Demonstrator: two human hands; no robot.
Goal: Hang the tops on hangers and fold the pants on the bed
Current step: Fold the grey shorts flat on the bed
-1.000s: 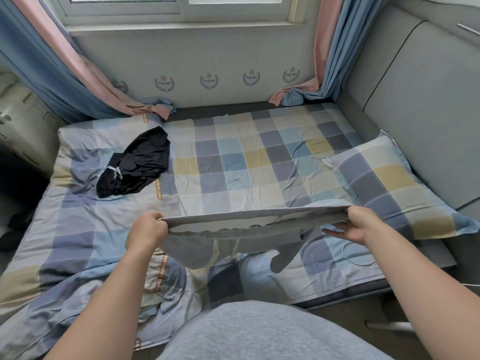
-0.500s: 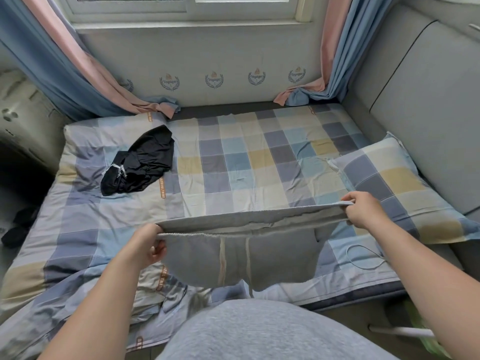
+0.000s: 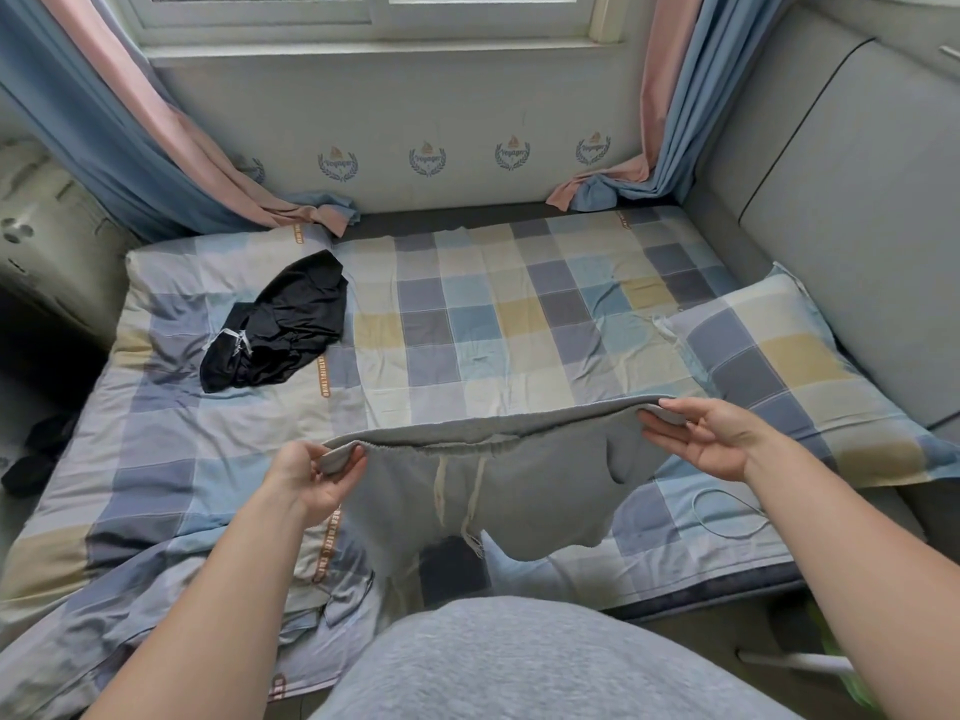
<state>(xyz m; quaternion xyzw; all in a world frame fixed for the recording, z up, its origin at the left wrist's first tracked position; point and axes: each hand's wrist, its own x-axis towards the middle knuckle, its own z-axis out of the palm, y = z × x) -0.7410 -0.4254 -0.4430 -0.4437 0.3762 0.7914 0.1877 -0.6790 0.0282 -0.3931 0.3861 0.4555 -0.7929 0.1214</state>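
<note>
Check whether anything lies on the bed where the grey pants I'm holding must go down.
Nothing visible blocks the checked sheet just beyond the grey pants. The black garment lies off to the left, the pillow to the right; only a thin cord lies on the sheet right of the pants.

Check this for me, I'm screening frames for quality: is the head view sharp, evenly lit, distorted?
Head view: soft daylight, no glare; grey pants, left hand and right hand sharp; wide-angle lens bows the window sill; floor at left falls dark.
</note>
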